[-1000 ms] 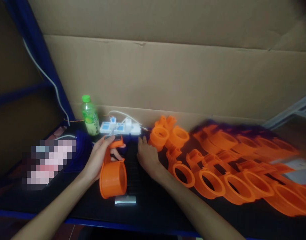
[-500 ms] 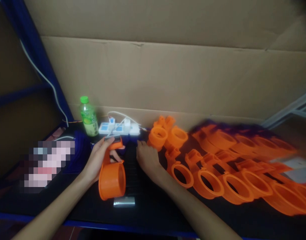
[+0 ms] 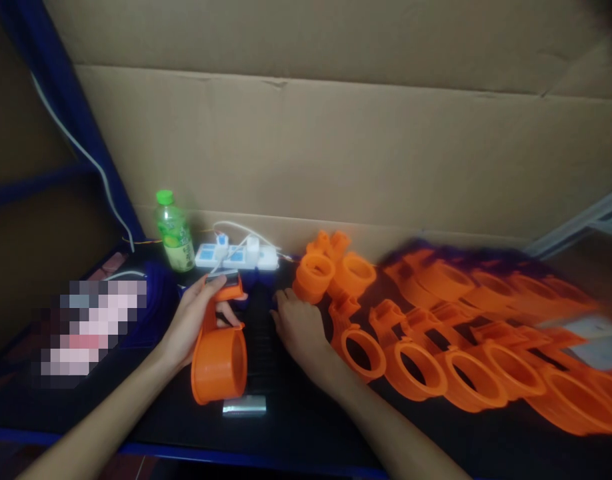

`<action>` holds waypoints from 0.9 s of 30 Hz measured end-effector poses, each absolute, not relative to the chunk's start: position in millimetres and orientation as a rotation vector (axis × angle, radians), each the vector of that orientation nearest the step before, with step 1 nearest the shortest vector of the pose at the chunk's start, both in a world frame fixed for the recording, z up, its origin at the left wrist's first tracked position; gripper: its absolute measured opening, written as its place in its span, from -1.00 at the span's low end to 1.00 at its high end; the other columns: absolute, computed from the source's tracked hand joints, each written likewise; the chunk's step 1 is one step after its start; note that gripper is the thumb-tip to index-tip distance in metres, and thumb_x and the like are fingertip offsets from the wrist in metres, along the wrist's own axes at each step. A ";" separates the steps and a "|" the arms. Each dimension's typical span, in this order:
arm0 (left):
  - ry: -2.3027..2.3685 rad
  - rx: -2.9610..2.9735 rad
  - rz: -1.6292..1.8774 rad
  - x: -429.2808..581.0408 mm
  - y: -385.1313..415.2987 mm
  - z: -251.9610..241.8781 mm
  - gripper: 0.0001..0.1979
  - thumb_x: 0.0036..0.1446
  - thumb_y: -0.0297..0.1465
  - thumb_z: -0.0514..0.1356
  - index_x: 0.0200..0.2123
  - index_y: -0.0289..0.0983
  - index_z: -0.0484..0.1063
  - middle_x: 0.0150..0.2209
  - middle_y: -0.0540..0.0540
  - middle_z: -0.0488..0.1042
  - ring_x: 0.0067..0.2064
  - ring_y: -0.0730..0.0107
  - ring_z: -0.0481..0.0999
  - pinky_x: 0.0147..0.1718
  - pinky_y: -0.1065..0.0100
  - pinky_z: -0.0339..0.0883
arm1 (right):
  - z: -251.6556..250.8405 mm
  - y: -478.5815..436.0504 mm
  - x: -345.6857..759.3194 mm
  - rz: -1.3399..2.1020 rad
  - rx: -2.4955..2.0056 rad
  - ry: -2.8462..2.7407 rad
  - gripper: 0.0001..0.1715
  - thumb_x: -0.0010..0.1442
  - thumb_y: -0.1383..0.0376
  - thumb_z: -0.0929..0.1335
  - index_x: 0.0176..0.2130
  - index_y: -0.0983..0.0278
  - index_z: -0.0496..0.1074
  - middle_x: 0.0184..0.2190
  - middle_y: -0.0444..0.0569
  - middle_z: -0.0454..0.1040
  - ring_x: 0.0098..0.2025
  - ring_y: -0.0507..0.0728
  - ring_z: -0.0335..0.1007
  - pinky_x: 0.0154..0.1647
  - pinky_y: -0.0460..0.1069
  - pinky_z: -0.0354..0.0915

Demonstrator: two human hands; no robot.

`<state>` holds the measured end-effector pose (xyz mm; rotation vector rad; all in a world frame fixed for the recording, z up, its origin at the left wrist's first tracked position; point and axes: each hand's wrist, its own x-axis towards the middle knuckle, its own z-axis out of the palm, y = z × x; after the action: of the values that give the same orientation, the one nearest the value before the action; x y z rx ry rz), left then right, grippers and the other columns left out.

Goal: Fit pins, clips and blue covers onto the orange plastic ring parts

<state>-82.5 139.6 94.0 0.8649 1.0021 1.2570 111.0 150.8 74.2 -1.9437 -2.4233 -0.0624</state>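
My left hand [image 3: 189,317] grips an orange plastic tape dispenser [image 3: 219,367] by its narrow upper part, with the thumb on top. A dark, partly shiny piece shows at that upper end under the thumb. The round hub hangs downward above the dark table. My right hand [image 3: 299,323] is closed, its fingers bent down over dark ribbed things [image 3: 261,340] in the middle of the table. Its fingertips are hidden, so what they hold cannot be made out. Several more orange tape dispensers [image 3: 419,373] lie in rows to the right of it.
A green-capped bottle [image 3: 176,233] and a white power strip [image 3: 236,256] with cables stand at the back by the cardboard wall [image 3: 336,147]. A small silvery piece [image 3: 245,406] lies near the front edge. More orange dispensers [image 3: 313,277] are stacked behind my right hand.
The view has shifted slightly. My left hand keeps its hold on the tape dispenser, which has barely moved. My right hand has come slightly nearer, its fingers still bent down.
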 end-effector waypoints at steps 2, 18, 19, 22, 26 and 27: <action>1.009 0.863 1.244 -82.6 140.2 93.2 -0.63 0.13 -0.14 0.29 -0.19 -0.34 0.40 -0.43 -0.23 0.64 -0.58 0.32 0.55 -0.62 0.43 0.36 | 73.5 150.3 111.7 -0.053 -1.949 -2.405 -0.82 0.34 0.33 0.29 -0.08 0.29 0.42 -0.14 0.09 0.46 -0.21 0.19 0.52 -0.31 0.01 0.35; 0.932 0.880 1.185 -78.0 137.9 89.9 -0.62 0.17 -0.17 0.27 -0.06 -0.29 0.37 -0.51 -0.10 0.58 -0.53 0.22 0.59 -0.61 0.39 0.43 | 88.1 144.3 118.7 0.532 -0.979 -2.053 -0.92 0.28 0.36 0.32 -0.18 0.24 0.41 0.08 0.01 0.38 0.04 0.07 0.39 -0.03 -0.02 0.39; 0.920 0.875 1.164 -77.9 138.2 88.4 -0.62 0.17 -0.16 0.27 -0.07 -0.29 0.36 -0.54 -0.09 0.56 -0.54 0.22 0.59 -0.62 0.39 0.43 | 89.8 142.8 118.8 0.532 -0.968 -2.068 -0.92 0.30 0.34 0.32 -0.18 0.24 0.41 0.08 0.01 0.38 0.09 0.09 0.37 0.04 0.01 0.36; 0.889 0.839 1.137 -76.8 137.6 85.2 -0.65 0.17 -0.16 0.26 -0.12 -0.28 0.35 -0.53 -0.12 0.58 -0.55 0.21 0.59 -0.62 0.39 0.42 | 94.2 140.1 118.8 0.653 -0.919 -2.040 -0.89 0.34 0.31 0.29 -0.15 0.24 0.42 0.09 0.02 0.39 0.08 0.07 0.38 0.03 0.00 0.37; 0.870 0.810 1.152 -74.2 135.6 85.5 -0.65 0.18 -0.17 0.26 -0.10 -0.27 0.33 -0.50 -0.14 0.60 -0.54 0.22 0.60 -0.63 0.40 0.43 | 94.6 137.1 114.1 0.852 -0.906 -1.859 -0.78 0.37 0.27 0.28 -0.01 0.24 0.41 -0.01 0.01 0.48 0.00 0.05 0.46 -0.06 -0.04 0.41; 0.874 0.807 1.151 -73.6 135.2 86.2 -0.65 0.19 -0.17 0.26 -0.08 -0.27 0.33 -0.50 -0.14 0.60 -0.56 0.24 0.59 -0.63 0.41 0.43 | 94.1 135.8 112.1 0.872 -0.927 -1.822 -0.74 0.37 0.26 0.28 0.03 0.23 0.41 -0.03 0.00 0.50 -0.01 0.05 0.47 -0.06 -0.04 0.42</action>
<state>-73.6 135.2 86.2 0.8075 0.8743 1.1508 112.1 135.8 94.1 -0.9265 -1.8221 0.8722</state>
